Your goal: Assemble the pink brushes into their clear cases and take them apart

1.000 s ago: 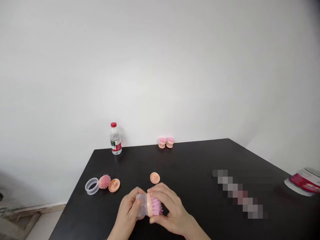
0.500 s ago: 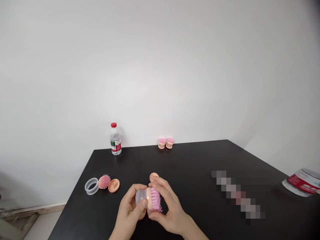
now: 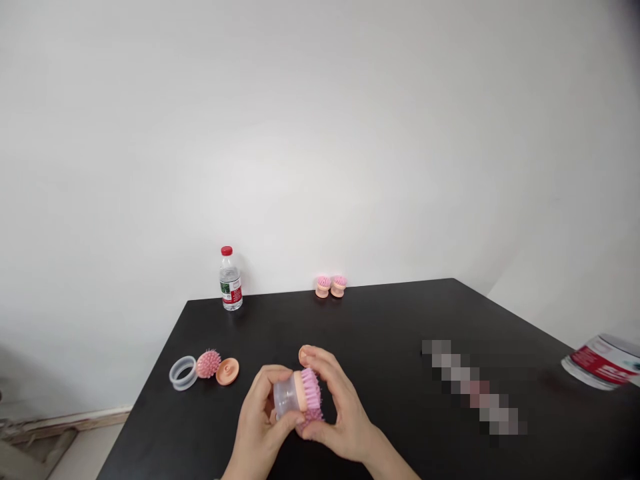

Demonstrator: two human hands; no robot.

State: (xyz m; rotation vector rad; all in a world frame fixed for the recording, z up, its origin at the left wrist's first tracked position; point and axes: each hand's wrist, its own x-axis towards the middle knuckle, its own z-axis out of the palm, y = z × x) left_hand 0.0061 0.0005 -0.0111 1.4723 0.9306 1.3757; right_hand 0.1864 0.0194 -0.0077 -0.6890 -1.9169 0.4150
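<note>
Above the near part of the black tabletop (image 3: 380,320), a pink-bristled brush with a clear plastic cup body and peach collar (image 3: 289,397) sits between both hands. The left hand (image 3: 260,413) curls closed around the cup, while the right hand (image 3: 345,407) arches over the bristles and collar. The brush looks light and stiff, though the smooth cup may slip and the soft bristles offer poor purchase, so the cup or collar seems the surer hold. A peach plastic disc (image 3: 303,356) lies just beyond the right fingers (image 3: 320,357). Further left rest a clear plastic ring (image 3: 183,373), a pink bristle ball (image 3: 209,364) and another peach disc (image 3: 227,371).
</note>
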